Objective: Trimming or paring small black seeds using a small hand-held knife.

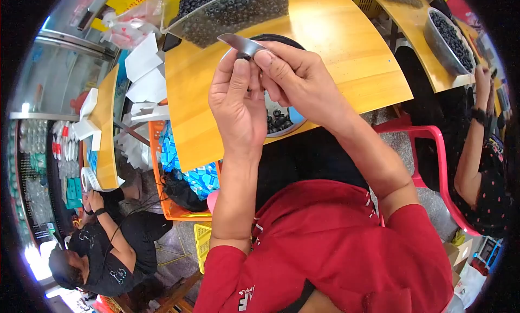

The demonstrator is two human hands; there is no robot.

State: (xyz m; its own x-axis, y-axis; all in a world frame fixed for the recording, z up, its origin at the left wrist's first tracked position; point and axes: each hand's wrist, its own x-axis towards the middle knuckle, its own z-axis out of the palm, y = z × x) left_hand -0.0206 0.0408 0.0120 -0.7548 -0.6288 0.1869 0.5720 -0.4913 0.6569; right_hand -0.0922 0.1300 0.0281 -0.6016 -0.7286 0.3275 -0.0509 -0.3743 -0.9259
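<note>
My right hand (303, 77) is closed around a short knife with a curved silver blade (237, 42), its tip pointing left. Just under the blade, my left hand (234, 104) pinches a small black round piece (244, 56); more dark bits show among its fingers. Both hands meet above a round bowl, which they mostly cover. Several small black ring-shaped parts (278, 121) lie in it, beside something blue (295, 115) at its right side.
A tray (233, 21) heaped with black parts stands at the table's (346, 58) far side. Left of the table is an orange crate (162, 175) with blue packets. One person (116, 242) sits at left; another (476, 145) works at right near a metal basin (452, 47) of black pieces.
</note>
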